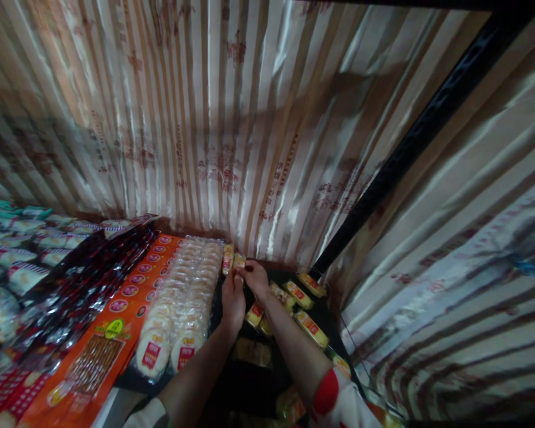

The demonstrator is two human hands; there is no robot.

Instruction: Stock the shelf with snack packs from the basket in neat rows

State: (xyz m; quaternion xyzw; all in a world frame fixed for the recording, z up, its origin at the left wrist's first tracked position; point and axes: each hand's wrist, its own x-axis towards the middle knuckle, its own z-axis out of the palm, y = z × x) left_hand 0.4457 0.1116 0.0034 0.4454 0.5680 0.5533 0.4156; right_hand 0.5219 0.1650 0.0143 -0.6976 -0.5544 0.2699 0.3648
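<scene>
Both my hands reach to the far back of a dark display surface [258, 380], where it meets a striped satin curtain. My left hand [232, 297] is curled, its fingertips touching the fingers of my right hand [255, 279]. My right hand pinches the end of a small yellow snack packet [239, 260] that stands against the curtain beside another like it [227, 258]. Several more yellow packets with red labels [311, 328] lie scattered on the dark surface under and right of my right forearm.
Left of my hands lie clear bags of round rice crackers [185, 303], orange packets [116, 333], dark red-black packets [80, 291] and white and teal packets [22, 249]. The striped curtain [232, 119] closes the back; a black pole [410, 142] slants up at right.
</scene>
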